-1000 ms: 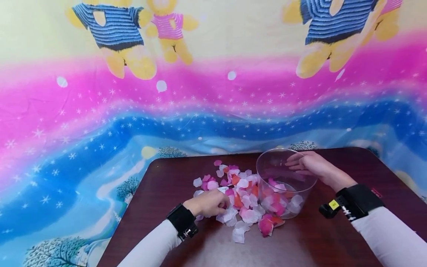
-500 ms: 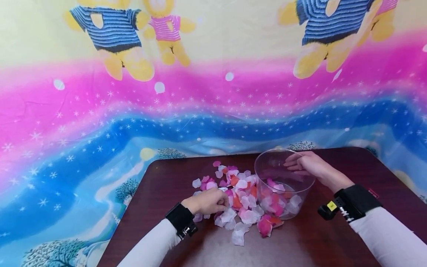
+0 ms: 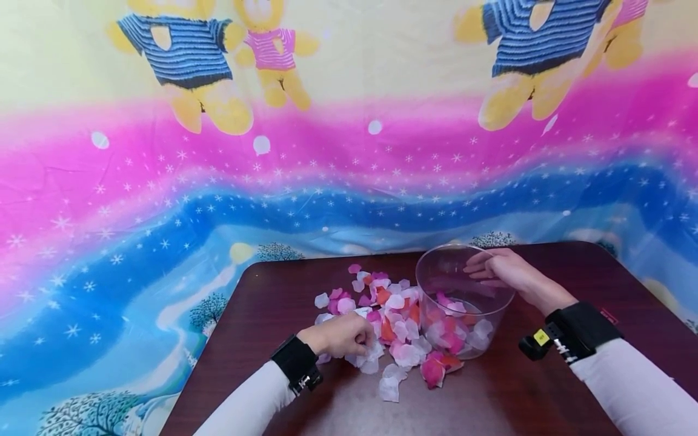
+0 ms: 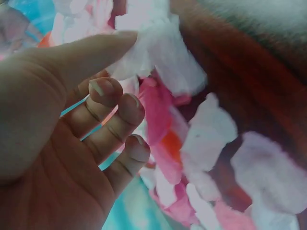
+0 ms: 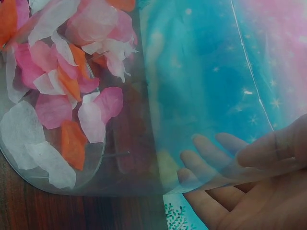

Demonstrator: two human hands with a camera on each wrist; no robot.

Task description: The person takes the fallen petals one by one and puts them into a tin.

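Note:
A heap of white, pink and orange fabric petals (image 3: 392, 327) lies on a dark wooden table (image 3: 272, 297). My left hand (image 3: 340, 336) rests on the heap's near-left edge. In the left wrist view that hand (image 4: 105, 62) has its fingers curled, and the thumb meets a white petal (image 4: 148, 52) and pinches it. A clear plastic bowl (image 3: 436, 266) stands upright just right of the heap with several petals (image 5: 62, 86) in its bottom. My right hand (image 3: 498, 266) grips the bowl's far right rim, and its fingers (image 5: 216, 153) show through the clear wall (image 5: 192, 96).
A bright cloth (image 3: 163, 200) printed with bears, stars and pink and blue bands hangs behind the table and drapes off its left side. The table's rounded far-left corner (image 3: 251, 269) is close to the heap. Black bands (image 3: 578, 330) sit on both wrists.
My left hand has shifted slightly nearer to me among the petals, nudging a few white ones. The right hand and the bowl have stayed put.

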